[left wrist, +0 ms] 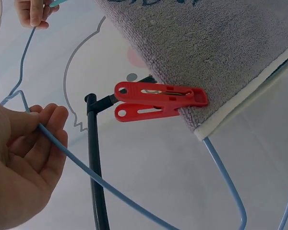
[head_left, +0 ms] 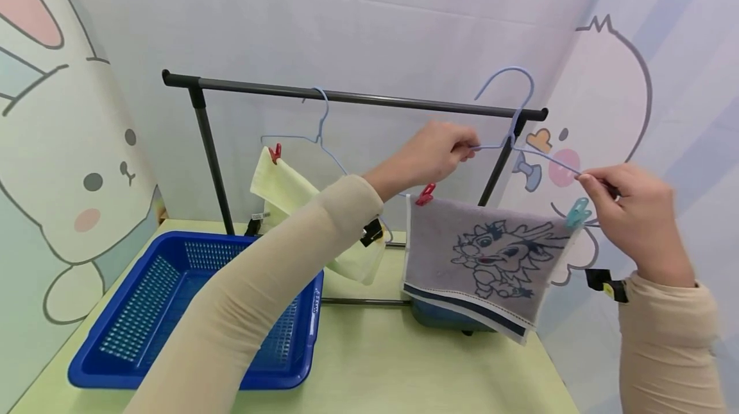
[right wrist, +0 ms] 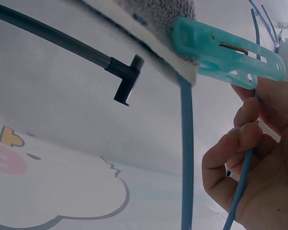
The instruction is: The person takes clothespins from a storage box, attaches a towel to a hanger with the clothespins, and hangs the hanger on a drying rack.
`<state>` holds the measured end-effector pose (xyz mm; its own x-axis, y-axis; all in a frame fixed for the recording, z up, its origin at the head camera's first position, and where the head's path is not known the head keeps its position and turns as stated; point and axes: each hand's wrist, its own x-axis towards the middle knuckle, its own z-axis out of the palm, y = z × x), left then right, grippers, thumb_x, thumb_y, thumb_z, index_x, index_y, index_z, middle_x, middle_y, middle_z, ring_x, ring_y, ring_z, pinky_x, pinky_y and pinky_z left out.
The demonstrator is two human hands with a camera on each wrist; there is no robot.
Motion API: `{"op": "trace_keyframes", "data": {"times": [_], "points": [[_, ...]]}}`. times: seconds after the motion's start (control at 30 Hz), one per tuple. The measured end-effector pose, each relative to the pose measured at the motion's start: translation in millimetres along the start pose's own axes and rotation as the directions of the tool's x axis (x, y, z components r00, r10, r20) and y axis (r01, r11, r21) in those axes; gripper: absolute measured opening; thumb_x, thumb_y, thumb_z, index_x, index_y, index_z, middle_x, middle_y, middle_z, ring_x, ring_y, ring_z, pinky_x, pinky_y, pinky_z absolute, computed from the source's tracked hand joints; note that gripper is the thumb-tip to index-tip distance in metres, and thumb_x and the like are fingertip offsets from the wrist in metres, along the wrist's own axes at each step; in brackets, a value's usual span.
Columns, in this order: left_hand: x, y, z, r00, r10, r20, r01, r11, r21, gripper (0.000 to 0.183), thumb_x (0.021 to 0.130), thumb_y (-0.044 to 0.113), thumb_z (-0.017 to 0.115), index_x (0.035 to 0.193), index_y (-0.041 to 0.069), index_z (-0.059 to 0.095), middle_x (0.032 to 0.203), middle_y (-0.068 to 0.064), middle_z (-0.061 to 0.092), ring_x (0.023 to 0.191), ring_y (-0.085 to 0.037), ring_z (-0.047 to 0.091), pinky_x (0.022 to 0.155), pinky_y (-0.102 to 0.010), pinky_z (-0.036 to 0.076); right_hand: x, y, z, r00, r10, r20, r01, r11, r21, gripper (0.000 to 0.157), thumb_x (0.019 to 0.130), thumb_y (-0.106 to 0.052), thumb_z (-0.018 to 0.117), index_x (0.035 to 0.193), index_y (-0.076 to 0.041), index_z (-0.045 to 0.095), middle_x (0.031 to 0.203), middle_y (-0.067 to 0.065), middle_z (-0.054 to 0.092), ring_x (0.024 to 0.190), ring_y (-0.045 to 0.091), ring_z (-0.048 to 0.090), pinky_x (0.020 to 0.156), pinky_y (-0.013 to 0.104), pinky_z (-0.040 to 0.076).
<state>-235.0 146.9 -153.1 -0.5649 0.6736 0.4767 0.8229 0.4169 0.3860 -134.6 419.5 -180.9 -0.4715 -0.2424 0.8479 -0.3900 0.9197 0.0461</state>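
Note:
A blue wire hanger (head_left: 516, 120) is held up near the rack's right end, its hook above the bar and apart from it. My left hand (head_left: 434, 151) pinches the hanger's left shoulder between thumb and fingers. On the other side, my right hand (head_left: 637, 212) grips the right shoulder. From this hanger hangs a grey towel (head_left: 491, 260) with a dark dragon drawing and a striped lower edge. A red clothespin (left wrist: 158, 101) clips its left corner; a teal clothespin (right wrist: 225, 50) clips its right corner, close to my right fingers.
A black clothes rack (head_left: 369, 99) stands on the pale green table (head_left: 369, 362). Another blue hanger (head_left: 321, 122) hooks over its bar, with a yellow towel (head_left: 283, 186) pinned by a red clip (head_left: 275, 153). A blue basket (head_left: 193, 375) sits at left, and a bluish container (head_left: 444, 316) is partly hidden behind the grey towel.

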Motion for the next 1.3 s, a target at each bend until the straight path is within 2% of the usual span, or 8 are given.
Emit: {"op": "trace_keyframes", "data": {"times": [0.3,0.43,0.53,0.77,1.03,1.3], "points": [[2.8,-21.8,8.6,0.997,-0.07,-0.016,0.071,0.997,0.024,0.012,0.09,0.015,0.05,0.095,0.014,0.061,0.089,0.005,0.059,0.074,-0.008,0.049,0.065,-0.018,0.038,2.8,-1.7,26.1,0.997,0.053,0.05,-0.054,0.998,0.024,0.013,0.082,-0.008,0.061,0.085,0.003,0.065,0.067,0.008,0.051,0.059,0.006,0.034,0.053,0.019,0.029],[4.3,-34.9,9.3,0.994,-0.105,-0.034,0.106,0.993,0.051,0.013,0.09,0.017,0.051,0.095,0.015,0.062,0.091,0.005,0.06,0.074,-0.008,0.048,0.065,-0.02,0.038,6.1,-4.0,41.3,0.998,0.042,0.053,-0.045,0.998,0.045,0.011,0.082,-0.007,0.06,0.082,0.003,0.063,0.064,0.007,0.047,0.058,0.011,0.033,0.053,0.023,0.026],[3.9,-44.2,8.2,0.989,-0.142,-0.047,0.145,0.987,0.069,0.014,0.09,0.018,0.051,0.097,0.016,0.062,0.093,0.006,0.06,0.076,-0.008,0.048,0.066,-0.02,0.038,10.3,-5.5,53.5,0.998,0.036,0.053,-0.039,0.998,0.059,0.011,0.083,-0.008,0.059,0.082,0.003,0.063,0.063,0.007,0.047,0.057,0.012,0.033,0.053,0.024,0.026],[-0.2,-64.0,4.1,0.979,-0.192,-0.075,0.198,0.976,0.086,0.014,0.09,0.017,0.05,0.096,0.016,0.062,0.092,0.006,0.059,0.079,-0.008,0.05,0.07,-0.021,0.039,19.6,-11.2,76.6,0.99,0.086,0.109,-0.093,0.994,0.062,0.017,0.086,-0.012,0.056,0.084,0.003,0.063,0.066,0.009,0.05,0.058,0.015,0.036,0.053,0.026,0.028],[-6.2,-82.7,1.3,0.961,-0.262,-0.087,0.267,0.962,0.052,0.016,0.092,0.013,0.044,0.097,0.014,0.059,0.09,0.005,0.057,0.08,-0.008,0.05,0.071,-0.021,0.04,29.2,-18.0,99.7,0.979,0.115,0.166,-0.126,0.991,0.054,0.024,0.089,-0.02,0.051,0.086,0.001,0.063,0.065,0.008,0.049,0.056,0.019,0.037,0.052,0.032,0.029],[-8.3,-95.8,-1.1,0.948,-0.299,-0.106,0.31,0.944,0.109,0.02,0.092,0.011,0.04,0.099,0.013,0.059,0.092,0.003,0.058,0.083,-0.01,0.052,0.073,-0.023,0.041,37.4,-24.0,119.4,0.964,0.171,0.203,-0.192,0.978,0.086,0.026,0.091,-0.023,0.049,0.088,-0.001,0.062,0.069,0.008,0.051,0.059,0.02,0.039,0.054,0.033,0.03]]}}
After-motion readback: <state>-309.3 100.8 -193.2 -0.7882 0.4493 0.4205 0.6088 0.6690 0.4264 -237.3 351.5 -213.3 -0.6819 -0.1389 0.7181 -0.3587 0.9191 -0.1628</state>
